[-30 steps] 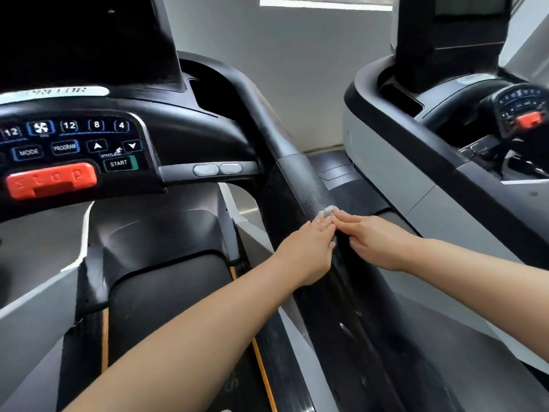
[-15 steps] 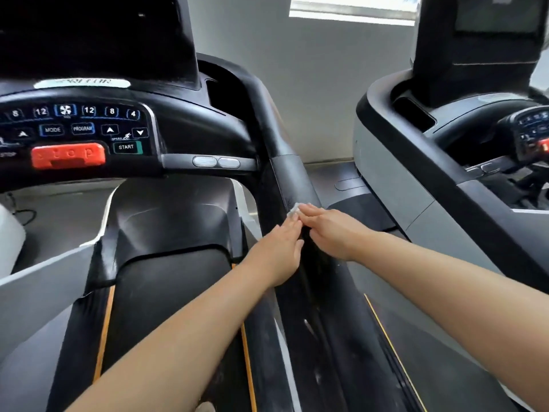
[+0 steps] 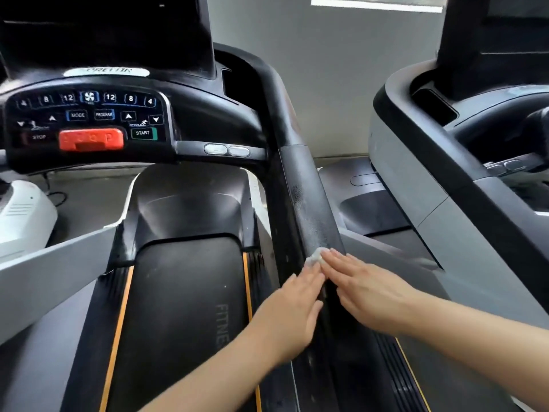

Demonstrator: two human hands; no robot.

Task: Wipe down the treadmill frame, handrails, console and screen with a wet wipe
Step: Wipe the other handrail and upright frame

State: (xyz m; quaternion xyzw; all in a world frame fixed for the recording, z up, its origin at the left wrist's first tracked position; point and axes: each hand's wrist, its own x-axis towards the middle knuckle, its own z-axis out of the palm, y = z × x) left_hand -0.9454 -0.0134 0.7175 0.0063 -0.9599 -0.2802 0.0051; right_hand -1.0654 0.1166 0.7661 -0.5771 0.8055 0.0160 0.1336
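Observation:
A small white wet wipe (image 3: pixel 315 257) lies on the treadmill's black right handrail (image 3: pixel 309 197). My left hand (image 3: pixel 292 310) lies flat against the rail's inner side, fingers straight, its tips touching the wipe. My right hand (image 3: pixel 368 289) lies flat on the rail's outer side, straight fingertips pressing the wipe. A dull streaky patch runs along the rail above the wipe. The console (image 3: pixel 89 120) with its red stop bar and the dark screen (image 3: pixel 107 34) sit at the upper left.
The black running belt (image 3: pixel 184 307) with orange edge stripes lies below the console. A second treadmill (image 3: pixel 445 185) stands close on the right. A white device (image 3: pixel 20 215) sits on the floor at the left. A pale wall is behind.
Both hands have slid down the right handrail toward me with the wipe under their fingertips. The view has swung left, showing more of the console.

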